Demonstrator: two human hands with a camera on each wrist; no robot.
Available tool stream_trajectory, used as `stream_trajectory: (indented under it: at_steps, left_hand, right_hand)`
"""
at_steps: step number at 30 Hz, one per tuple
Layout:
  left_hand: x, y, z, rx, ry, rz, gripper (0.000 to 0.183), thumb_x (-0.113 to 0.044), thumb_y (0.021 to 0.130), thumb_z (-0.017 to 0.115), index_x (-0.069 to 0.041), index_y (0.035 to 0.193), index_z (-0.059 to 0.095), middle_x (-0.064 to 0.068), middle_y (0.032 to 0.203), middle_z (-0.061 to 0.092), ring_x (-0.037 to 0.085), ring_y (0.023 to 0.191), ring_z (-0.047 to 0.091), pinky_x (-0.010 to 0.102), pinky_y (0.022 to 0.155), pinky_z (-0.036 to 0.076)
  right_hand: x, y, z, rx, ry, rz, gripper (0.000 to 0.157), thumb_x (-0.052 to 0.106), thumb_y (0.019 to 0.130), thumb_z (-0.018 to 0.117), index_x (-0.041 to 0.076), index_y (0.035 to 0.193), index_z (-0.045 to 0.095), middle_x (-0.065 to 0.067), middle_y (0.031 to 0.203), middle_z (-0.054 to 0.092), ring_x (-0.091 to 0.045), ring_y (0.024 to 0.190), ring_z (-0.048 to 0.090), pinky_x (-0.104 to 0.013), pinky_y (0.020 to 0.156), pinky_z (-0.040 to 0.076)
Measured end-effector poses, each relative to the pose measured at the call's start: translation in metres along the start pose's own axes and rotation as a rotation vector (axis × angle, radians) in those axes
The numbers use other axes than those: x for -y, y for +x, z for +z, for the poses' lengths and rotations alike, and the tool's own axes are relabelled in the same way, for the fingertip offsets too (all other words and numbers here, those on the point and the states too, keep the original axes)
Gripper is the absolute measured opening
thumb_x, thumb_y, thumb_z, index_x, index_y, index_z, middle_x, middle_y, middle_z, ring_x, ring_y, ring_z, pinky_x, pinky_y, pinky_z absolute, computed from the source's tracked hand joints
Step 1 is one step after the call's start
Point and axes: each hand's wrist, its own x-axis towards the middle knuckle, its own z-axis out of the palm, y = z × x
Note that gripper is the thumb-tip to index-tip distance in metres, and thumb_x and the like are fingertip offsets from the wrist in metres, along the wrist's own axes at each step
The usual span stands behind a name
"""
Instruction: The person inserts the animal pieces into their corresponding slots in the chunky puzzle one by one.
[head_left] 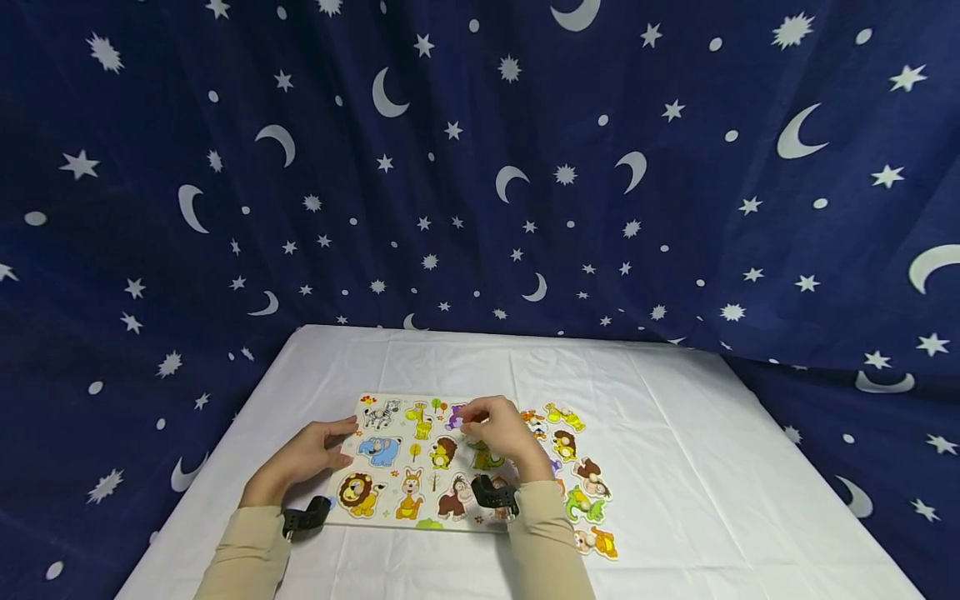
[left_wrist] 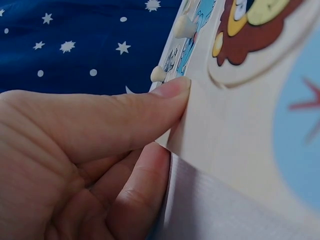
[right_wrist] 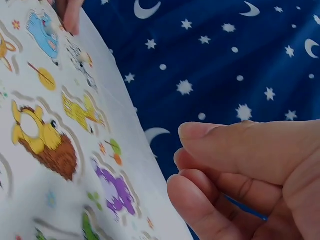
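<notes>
A wooden animal puzzle board lies on the white-covered table. At its left edge my left hand pinches the rim, thumb on the top face and a finger below, as the left wrist view shows. My right hand hovers over the board's upper right, fingers loosely bent and nothing between them. Close by is the purple hippo picture. Knobs stand on the zebra piece and the elephant piece; a lion is below them. Hedgehog and giraffe pictures show recessed outlines without knobs.
Several loose knobbed pieces lie right of the board, among them a giraffe, a hedgehog, a monkey, a crocodile and a kangaroo. Behind the table hangs a dark blue curtain with moons and stars.
</notes>
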Motion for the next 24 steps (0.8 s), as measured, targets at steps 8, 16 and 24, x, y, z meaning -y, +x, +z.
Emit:
stream_trajectory:
  at_steps: [8, 16, 24]
  left_hand:
    - [0.001, -0.002, 0.000, -0.004, 0.002, 0.012, 0.063, 0.005, 0.078, 0.074, 0.013, 0.137, 0.052, 0.029, 0.154, 0.039, 0.048, 0.146, 0.030, 0.056, 0.119, 0.025]
    - [0.002, -0.001, 0.004, -0.012, 0.000, 0.018, 0.062, 0.005, 0.077, 0.074, 0.012, 0.136, 0.054, 0.029, 0.153, 0.040, 0.048, 0.146, 0.030, 0.057, 0.119, 0.025]
    - [0.001, -0.002, 0.000, -0.011, 0.014, 0.020, 0.063, 0.003, 0.079, 0.074, 0.011, 0.138, 0.052, 0.028, 0.154, 0.039, 0.048, 0.146, 0.030, 0.057, 0.119, 0.026]
  right_hand:
    - [-0.012, -0.007, -0.021, -0.116, 0.001, 0.075, 0.019, -0.002, 0.086, 0.070, -0.005, 0.105, 0.074, -0.012, 0.091, 0.073, -0.015, 0.081, 0.063, -0.025, 0.066, 0.053]
    - [-0.024, -0.012, -0.039, -0.190, 0.010, 0.139, 0.018, -0.002, 0.088, 0.069, -0.003, 0.106, 0.074, -0.012, 0.095, 0.075, -0.016, 0.081, 0.067, -0.027, 0.069, 0.054]
    - [-0.033, -0.007, -0.052, -0.180, -0.043, 0.142, 0.020, -0.004, 0.085, 0.070, -0.006, 0.105, 0.073, -0.013, 0.091, 0.073, -0.014, 0.079, 0.064, -0.026, 0.068, 0.054]
